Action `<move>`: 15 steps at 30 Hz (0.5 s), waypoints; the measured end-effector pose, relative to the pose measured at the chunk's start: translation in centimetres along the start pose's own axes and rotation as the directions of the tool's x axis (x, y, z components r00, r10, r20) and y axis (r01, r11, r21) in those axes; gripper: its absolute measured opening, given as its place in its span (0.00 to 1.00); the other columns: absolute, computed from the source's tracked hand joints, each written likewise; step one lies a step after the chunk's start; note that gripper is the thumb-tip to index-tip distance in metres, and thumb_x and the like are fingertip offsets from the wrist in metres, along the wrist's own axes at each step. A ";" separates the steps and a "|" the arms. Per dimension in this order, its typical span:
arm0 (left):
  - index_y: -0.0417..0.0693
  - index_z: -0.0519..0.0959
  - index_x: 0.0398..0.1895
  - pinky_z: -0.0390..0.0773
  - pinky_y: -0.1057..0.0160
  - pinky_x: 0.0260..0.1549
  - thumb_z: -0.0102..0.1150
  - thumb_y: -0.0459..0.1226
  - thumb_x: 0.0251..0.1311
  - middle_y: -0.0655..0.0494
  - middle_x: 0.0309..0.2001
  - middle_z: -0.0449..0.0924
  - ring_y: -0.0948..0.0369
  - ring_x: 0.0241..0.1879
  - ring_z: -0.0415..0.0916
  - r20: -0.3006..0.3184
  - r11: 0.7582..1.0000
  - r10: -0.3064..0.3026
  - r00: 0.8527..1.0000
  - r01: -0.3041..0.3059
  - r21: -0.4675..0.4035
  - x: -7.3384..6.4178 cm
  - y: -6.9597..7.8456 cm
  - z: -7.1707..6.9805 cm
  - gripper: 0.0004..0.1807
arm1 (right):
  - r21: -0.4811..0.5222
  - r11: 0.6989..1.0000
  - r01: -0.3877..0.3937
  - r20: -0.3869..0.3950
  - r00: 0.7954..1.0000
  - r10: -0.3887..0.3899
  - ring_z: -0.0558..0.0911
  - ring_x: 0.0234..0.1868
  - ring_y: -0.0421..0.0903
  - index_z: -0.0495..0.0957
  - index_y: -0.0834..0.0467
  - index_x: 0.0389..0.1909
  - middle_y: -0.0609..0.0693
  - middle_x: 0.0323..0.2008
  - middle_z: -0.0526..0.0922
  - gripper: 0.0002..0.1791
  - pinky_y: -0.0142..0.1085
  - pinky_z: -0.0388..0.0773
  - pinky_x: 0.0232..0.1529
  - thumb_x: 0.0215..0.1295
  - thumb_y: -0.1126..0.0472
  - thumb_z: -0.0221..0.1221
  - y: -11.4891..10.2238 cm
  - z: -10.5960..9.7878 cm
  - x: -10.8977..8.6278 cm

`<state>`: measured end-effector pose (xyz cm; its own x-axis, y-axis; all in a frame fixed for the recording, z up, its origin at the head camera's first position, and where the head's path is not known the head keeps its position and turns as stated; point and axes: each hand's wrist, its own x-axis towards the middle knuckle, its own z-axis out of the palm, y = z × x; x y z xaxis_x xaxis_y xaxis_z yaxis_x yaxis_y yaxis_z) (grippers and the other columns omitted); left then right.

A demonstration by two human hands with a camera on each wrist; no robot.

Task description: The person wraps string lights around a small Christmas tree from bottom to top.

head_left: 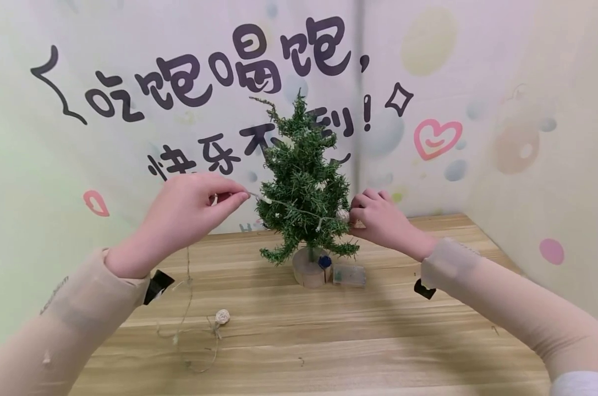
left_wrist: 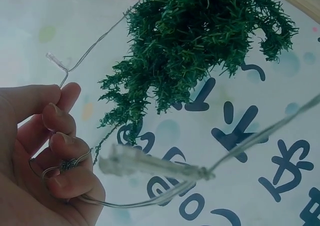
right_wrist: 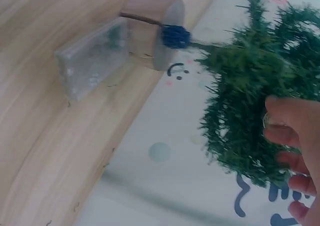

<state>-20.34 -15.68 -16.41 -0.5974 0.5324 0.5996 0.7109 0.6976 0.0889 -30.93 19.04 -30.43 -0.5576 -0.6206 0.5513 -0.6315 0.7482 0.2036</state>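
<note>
Light string (head_left: 299, 209), left hand (head_left: 195, 206) pinching it, crosses a tree (head_left: 301, 176) near the table (head_left: 402, 330) edge and a box (head_left: 350, 276). What the right hand (head_left: 382, 217) holds is unclear.

Tree (head_left: 302, 179) blocking middle, wire (head_left: 303, 211) across, room above

Rich green all over the tree (head_left: 303, 170) between the left hand (head_left: 195, 206) and the right hand (head_left: 380, 217), and it's silvery grey on the wire (left_wrist: 102, 37) at the left! Below the left hand, a cream ball (head_left: 222, 317); below the right, a deep blue ball (head_left: 324, 261), pale tan wooden base (head_left: 303, 272) and colourless, see-through box (head_left: 349, 276). Streaky tan grain on the tabletop (head_left: 353, 335) beneath both! Black lettering (head_left: 182, 82) above the left, a pink heart outline (head_left: 418, 137) above the right, pastel spots across the whitish wall (head_left: 502, 66) beyond!
</note>
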 end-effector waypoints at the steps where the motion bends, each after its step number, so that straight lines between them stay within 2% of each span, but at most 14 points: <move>1: 0.53 0.88 0.38 0.64 0.62 0.23 0.59 0.40 0.65 0.65 0.24 0.78 0.63 0.19 0.62 -0.002 1.000 0.002 1.000 -0.002 0.006 0.2 0.0 -0.1 0.08 | 0.031 0.999 -0.012 0.017 1.000 0.011 0.70 0.43 0.51 0.82 0.50 0.25 0.48 0.37 0.78 0.11 0.47 0.63 0.41 0.50 0.50 0.72 0.0 -0.3 0.1; 5: 0.55 0.87 0.38 0.63 0.61 0.24 0.58 0.41 0.66 0.65 0.23 0.76 0.62 0.19 0.62 0.003 1.000 -0.005 1.000 0.005 0.011 1.0 0.2 -0.6 0.08 | 0.127 0.991 -0.031 0.077 0.997 0.021 0.70 0.47 0.53 0.84 0.53 0.33 0.51 0.43 0.78 0.14 0.50 0.65 0.46 0.51 0.50 0.72 0.3 -1.8 0.4; 7: 0.56 0.87 0.38 0.63 0.61 0.24 0.58 0.41 0.67 0.64 0.23 0.76 0.62 0.18 0.62 0.010 1.000 -0.007 1.000 0.007 0.006 1.5 0.4 -0.8 0.09 | 0.153 0.988 -0.034 0.135 0.991 0.013 0.70 0.51 0.56 0.83 0.56 0.40 0.54 0.47 0.78 0.18 0.53 0.66 0.51 0.49 0.52 0.73 0.5 -2.9 0.6; 9: 0.55 0.87 0.37 0.63 0.60 0.24 0.56 0.42 0.68 0.62 0.23 0.76 0.61 0.19 0.63 0.012 1.000 -0.008 1.000 0.008 0.001 1.9 0.6 -1.1 0.09 | 0.151 0.986 -0.069 0.225 0.974 0.033 0.70 0.55 0.58 0.81 0.58 0.48 0.57 0.51 0.77 0.25 0.56 0.66 0.54 0.47 0.55 0.73 0.6 -4.4 1.0; 12: 0.54 0.87 0.37 0.65 0.60 0.26 0.56 0.42 0.68 0.61 0.24 0.77 0.61 0.20 0.65 0.009 1.000 -0.019 1.000 0.019 0.000 2.7 0.9 -1.4 0.10 | 0.148 0.978 -0.147 0.352 0.932 0.087 0.70 0.59 0.61 0.75 0.60 0.58 0.60 0.57 0.74 0.32 0.60 0.65 0.58 0.49 0.59 0.71 0.7 -7.4 2.1; 13: 0.54 0.87 0.37 0.65 0.60 0.26 0.56 0.42 0.68 0.60 0.24 0.77 0.60 0.20 0.65 0.009 1.000 -0.019 1.000 0.019 0.002 2.9 1.0 -1.5 0.10 | 0.168 0.968 -0.186 0.375 0.920 0.112 0.70 0.60 0.61 0.74 0.60 0.60 0.60 0.59 0.74 0.33 0.59 0.64 0.59 0.51 0.60 0.70 0.7 -8.4 2.5; 15: 0.53 0.87 0.37 0.65 0.60 0.26 0.56 0.42 0.68 0.60 0.25 0.77 0.60 0.20 0.65 0.012 1.000 -0.013 1.000 0.013 0.000 3.4 1.1 -1.7 0.10 | 0.247 0.938 -0.244 0.360 0.921 0.145 0.72 0.59 0.59 0.73 0.61 0.60 0.59 0.59 0.74 0.29 0.57 0.66 0.58 0.56 0.61 0.67 0.6 -10.2 3.7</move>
<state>-20.92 -13.88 -12.93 -0.6111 0.5288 0.5890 0.7029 0.7048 0.0964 -27.85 19.56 -19.97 -0.7996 -0.5480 0.2459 -0.5892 0.7951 -0.1438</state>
